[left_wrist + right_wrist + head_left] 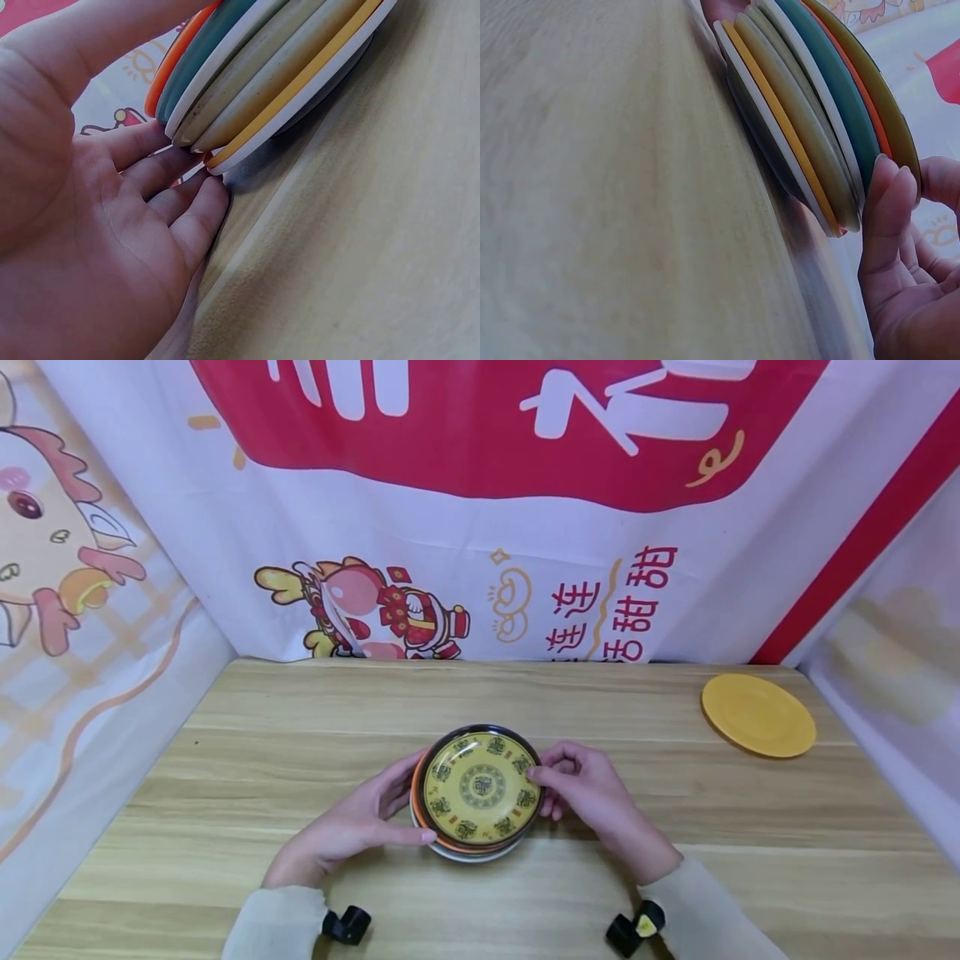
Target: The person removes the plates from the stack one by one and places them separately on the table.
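Note:
A stack of round plates stands on the table in the middle of the head view. On top is a dark-rimmed yellow patterned plate (483, 787). Under it the right wrist view shows edges of an orange plate, a teal plate (847, 82), then white, beige, yellow and grey ones. My right hand (588, 789) pinches the patterned plate's right rim, thumb on top and fingers beneath. My left hand (348, 827) holds the stack's left side, thumb at the front edge. In the left wrist view its fingertips (202, 206) touch the lower plates' edges.
A plain yellow plate (757, 717) lies alone at the table's back right. Printed cloth (450, 527) hangs along the back and both sides of the wooden table (187, 827). Each wrist carries a small black camera (352, 925).

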Available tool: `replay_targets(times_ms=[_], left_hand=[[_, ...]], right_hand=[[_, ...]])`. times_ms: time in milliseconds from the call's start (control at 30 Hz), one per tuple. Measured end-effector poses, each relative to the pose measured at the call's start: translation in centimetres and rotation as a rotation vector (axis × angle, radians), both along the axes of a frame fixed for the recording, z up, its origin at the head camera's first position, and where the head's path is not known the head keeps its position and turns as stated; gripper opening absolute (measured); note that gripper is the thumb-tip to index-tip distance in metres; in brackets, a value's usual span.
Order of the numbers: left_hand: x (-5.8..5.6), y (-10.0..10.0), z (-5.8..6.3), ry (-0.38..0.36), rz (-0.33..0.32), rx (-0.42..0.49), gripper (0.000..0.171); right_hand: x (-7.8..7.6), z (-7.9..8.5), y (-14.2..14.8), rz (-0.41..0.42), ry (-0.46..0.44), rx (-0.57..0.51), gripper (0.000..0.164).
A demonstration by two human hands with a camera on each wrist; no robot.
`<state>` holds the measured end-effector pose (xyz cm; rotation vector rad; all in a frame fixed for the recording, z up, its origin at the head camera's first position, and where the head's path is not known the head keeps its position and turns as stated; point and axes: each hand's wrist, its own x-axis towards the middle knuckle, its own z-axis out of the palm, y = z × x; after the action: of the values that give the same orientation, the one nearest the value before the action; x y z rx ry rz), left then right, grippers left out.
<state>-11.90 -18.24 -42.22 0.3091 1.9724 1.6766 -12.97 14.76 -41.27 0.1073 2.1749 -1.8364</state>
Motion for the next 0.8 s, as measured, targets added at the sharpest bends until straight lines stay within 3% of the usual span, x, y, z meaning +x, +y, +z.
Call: replay_targets(times_ms=[433,800], left_hand=[[0.13,0.02,0.21,-0.002,-0.013,0.008,0.105],[0.04,0.15,0.49,0.002,-0.012,0.011,0.105]], right_hand=[[-0.38,0.58,0.8,-0.059,0.002,-0.018,0.028],[-0.4,0.68,0.85,-0.056,0.015,-0.008,0.028]])
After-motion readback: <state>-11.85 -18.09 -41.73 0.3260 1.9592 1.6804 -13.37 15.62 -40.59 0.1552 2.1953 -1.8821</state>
